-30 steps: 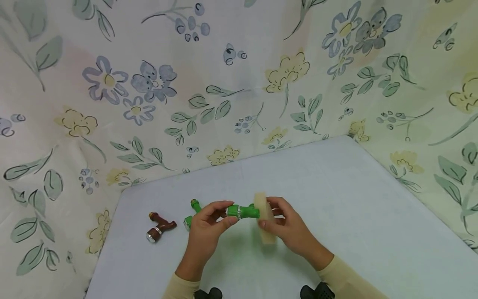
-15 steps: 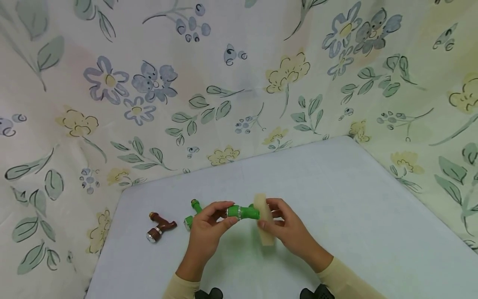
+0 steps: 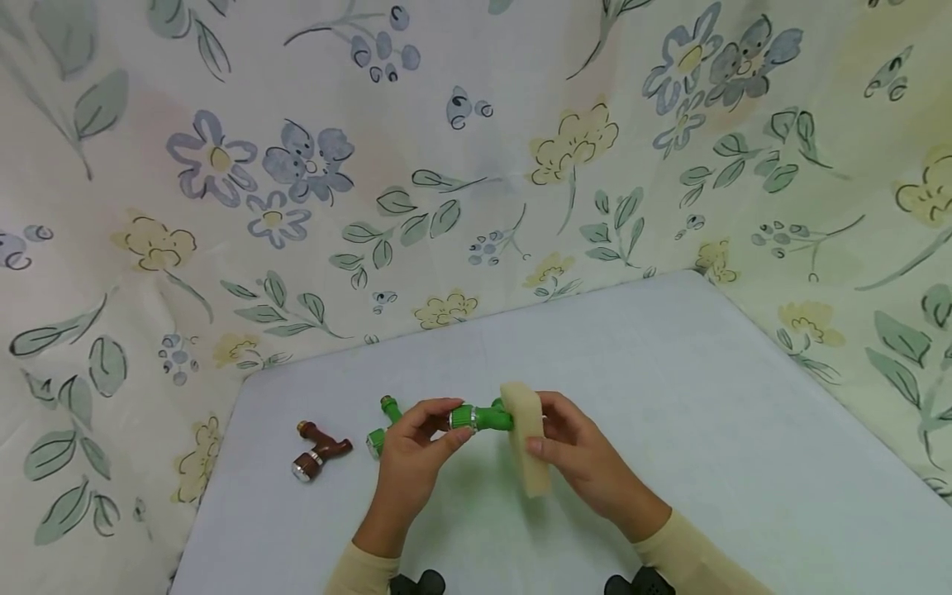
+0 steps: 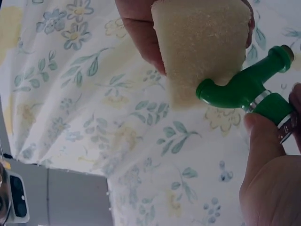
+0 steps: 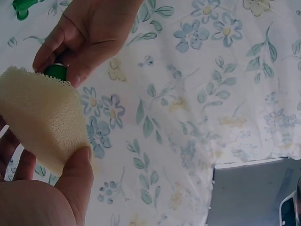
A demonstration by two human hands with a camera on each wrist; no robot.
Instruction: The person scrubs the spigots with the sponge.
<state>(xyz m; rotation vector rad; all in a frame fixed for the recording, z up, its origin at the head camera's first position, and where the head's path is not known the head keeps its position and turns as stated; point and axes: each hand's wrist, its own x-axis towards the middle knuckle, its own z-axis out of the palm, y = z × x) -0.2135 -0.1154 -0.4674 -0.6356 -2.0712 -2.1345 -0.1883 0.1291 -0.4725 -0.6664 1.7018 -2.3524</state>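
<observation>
Between thumb and fingers, my left hand pinches a green tap by its ribbed knob end. In the left wrist view the tap's curved spout shows against a pale yellow sponge. My right hand holds that sponge on edge, thumb on the near face and fingers behind it. The sponge stands at the tap's spout side; contact looks likely but is hard to tell. In the right wrist view the sponge covers most of the tap, leaving a bit of green tap body visible.
A brown tap lies on the white table at the left. A second green tap lies partly hidden behind my left hand. A flowered cloth rises behind the table.
The sponge has turned so more of its broad face shows, and my right hand has shifted slightly right. The left hand keeps its hold on the green tap, almost unmoved.
</observation>
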